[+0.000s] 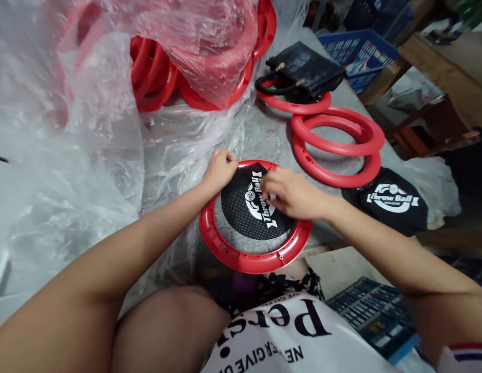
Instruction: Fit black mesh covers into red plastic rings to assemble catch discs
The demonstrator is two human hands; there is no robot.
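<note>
A red plastic ring (241, 261) lies on the table in front of me, its hollow side up. Inside it is a round black mesh piece (241, 212) printed with white "Throw Ball" lettering; a gap shows between mesh and ring along the near side. At the ring's upper left, my left hand (221, 168) is closed, its fingertips pinching the mesh edge against the rim. Over the right part of the mesh is my right hand (291, 194), fingers bent and blurred by motion, so whether they grip the mesh is unclear.
Several red rings (155, 77) lie under clear plastic sheeting (89, 129) at the back left. More red rings (338, 178) overlap at the right, near a black handbag (307, 67). Another printed black mesh piece (400, 207) lies at the table's right edge. Blue crates (357, 46) stand beyond.
</note>
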